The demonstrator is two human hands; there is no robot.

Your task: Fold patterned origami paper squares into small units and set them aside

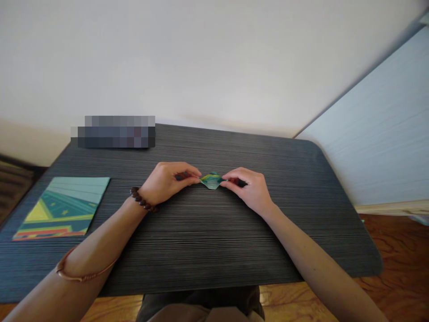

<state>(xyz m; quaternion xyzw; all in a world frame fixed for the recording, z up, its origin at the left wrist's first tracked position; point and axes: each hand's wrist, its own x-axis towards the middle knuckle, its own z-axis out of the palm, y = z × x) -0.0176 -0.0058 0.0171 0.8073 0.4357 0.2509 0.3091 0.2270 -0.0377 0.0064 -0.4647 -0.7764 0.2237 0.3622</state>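
Two ends of folded paper (212,181), seemingly pinched by left hand (166,181) and right hand (253,188), may tear if overpulled.

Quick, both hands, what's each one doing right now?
Left hand: closed, fingers pinching one side of the small folded paper.
Right hand: closed, fingers pinching the opposite side of the same paper.

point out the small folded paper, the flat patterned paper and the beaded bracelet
Small folded paper (212,181), head view: pale green part
Flat patterned paper (63,207), head view: its middle
Beaded bracelet (139,198), head view: dark beads near middle
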